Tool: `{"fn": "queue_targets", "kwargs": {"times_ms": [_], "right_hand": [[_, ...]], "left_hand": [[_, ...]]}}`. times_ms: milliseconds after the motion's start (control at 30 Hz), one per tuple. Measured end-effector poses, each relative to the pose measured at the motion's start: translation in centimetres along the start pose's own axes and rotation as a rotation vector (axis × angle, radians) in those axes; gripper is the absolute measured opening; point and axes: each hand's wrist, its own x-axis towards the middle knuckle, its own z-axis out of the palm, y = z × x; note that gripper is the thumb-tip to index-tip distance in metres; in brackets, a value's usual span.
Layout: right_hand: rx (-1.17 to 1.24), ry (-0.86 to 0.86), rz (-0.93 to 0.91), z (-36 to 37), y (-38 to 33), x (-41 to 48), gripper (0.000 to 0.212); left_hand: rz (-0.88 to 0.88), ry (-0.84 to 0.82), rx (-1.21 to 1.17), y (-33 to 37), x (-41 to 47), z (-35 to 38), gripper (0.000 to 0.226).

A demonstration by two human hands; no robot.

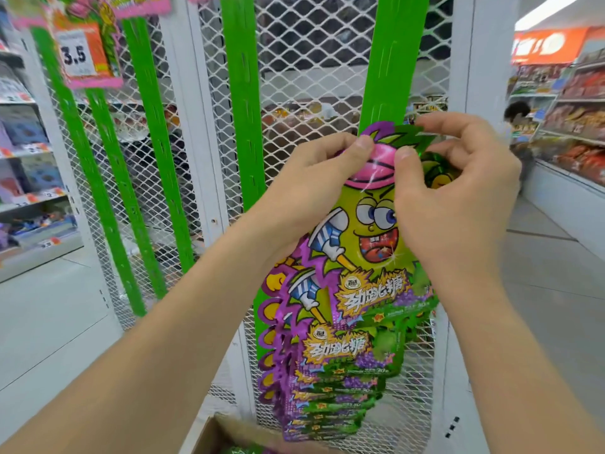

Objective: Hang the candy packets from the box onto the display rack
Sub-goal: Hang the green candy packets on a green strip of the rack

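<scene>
The left hand (pixel 314 178) and the right hand (pixel 458 191) both pinch the top of a shiny green and purple foil candy packet (pixel 370 244), held against the rack's long green plastic strip (pixel 389 70), so next its top likely needs hooking onto a tab there.

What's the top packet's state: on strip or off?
Cannot tell; left hand and right hand pinch the packet at the strip.
</scene>
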Motion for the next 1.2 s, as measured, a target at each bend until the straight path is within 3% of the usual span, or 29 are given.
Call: {"fn": "queue_targets", "kwargs": {"times_ms": [433, 533, 633, 767, 900, 1033, 1100, 1200], "right_hand": [[0.127, -0.017, -0.064, 0.1, -0.6, 0.7, 0.021], [0.087, -0.023, -0.085, 0.0, -0.2, 0.3, 0.022], [0.061, -0.021, -0.083, -0.2, 0.1, 0.0, 0.022], [0.003, -0.020, -0.085, -0.6, 0.6, -0.6, 0.020], [-0.148, -0.051, -0.130, -0.7, 2.0, -2.1, 0.027], [-0.342, 0.096, -0.371, -1.0, 2.5, -5.2, 0.020], [-0.231, -0.036, -0.493, -1.2, 2.4, -7.8, 0.014], [-0.036, -0.435, -0.485, -1.3, 3.1, -12.4, 0.014]], "left_hand": [[-0.046, -0.131, -0.104, 0.1, 0.6, -1.6, 0.025], [-0.056, -0.114, -0.115, -0.2, 0.6, -1.4, 0.012], [-0.073, -0.061, -0.082, -0.2, 0.5, -1.0, 0.018], [0.039, -0.044, 0.140, -0.2, 0.0, -1.0, 0.024], [0.238, 0.136, 0.398, -0.9, -0.4, -1.6, 0.012], [0.432, 0.252, 0.701, -2.4, -2.2, -1.0, 0.039], [0.514, 0.343, 0.838, -3.6, -4.0, -0.7, 0.056], [0.626, 0.442, 0.843, -6.7, -7.8, -0.9, 0.033]]}}
